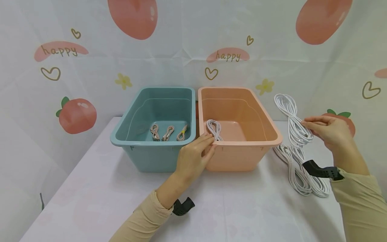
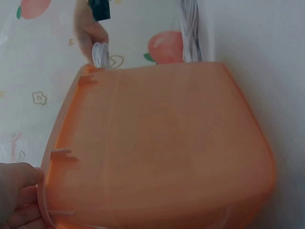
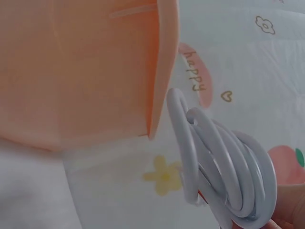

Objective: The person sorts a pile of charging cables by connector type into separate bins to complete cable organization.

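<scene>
My right hand [image 1: 337, 132] pinches a coiled white cable [image 1: 292, 117], lifted to the right of the orange bin [image 1: 239, 158]. In the right wrist view, the cable's loops [image 3: 238, 176] hang close to the bin's rim [image 3: 164, 67]. On the orange bin's front rim, near its left corner, my left hand [image 1: 191, 159] grips with thumb and fingers. The left wrist view has those fingers [image 2: 24, 174] at the rim's edge. Inside the orange bin lies one coiled white cable [image 1: 214, 128].
A teal bin [image 1: 151, 158] stands against the orange bin's left side, holding three small bundled cables [image 1: 167, 133]. More coiled white cables [image 1: 299, 174] lie on the white table [image 1: 242, 208] at the right. Behind the bins hangs a printed cloth [image 1: 181, 50].
</scene>
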The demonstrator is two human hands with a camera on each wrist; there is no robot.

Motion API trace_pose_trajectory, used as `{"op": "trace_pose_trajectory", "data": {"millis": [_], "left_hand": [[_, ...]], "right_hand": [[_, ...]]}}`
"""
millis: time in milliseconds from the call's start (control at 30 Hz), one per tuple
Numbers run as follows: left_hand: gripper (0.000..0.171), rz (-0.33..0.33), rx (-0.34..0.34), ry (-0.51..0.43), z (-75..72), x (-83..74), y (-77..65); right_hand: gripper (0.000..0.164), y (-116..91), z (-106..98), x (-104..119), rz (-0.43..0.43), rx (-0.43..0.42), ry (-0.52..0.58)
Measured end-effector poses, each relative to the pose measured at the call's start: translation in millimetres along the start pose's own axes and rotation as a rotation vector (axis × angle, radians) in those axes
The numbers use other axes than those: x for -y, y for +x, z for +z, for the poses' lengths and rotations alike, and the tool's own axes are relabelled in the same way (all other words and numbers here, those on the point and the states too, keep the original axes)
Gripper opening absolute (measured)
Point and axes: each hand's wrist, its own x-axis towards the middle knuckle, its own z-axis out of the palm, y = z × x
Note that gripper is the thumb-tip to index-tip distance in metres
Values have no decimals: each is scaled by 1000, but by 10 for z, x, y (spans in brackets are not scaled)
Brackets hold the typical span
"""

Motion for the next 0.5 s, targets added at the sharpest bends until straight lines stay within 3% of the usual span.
{"op": "trace_pose_trajectory", "data": {"millis": [500], "left_hand": [[21,-3,7,7,-4,-5,3]], "right_hand": [[12,11,96,257,10,-5,41]]}}
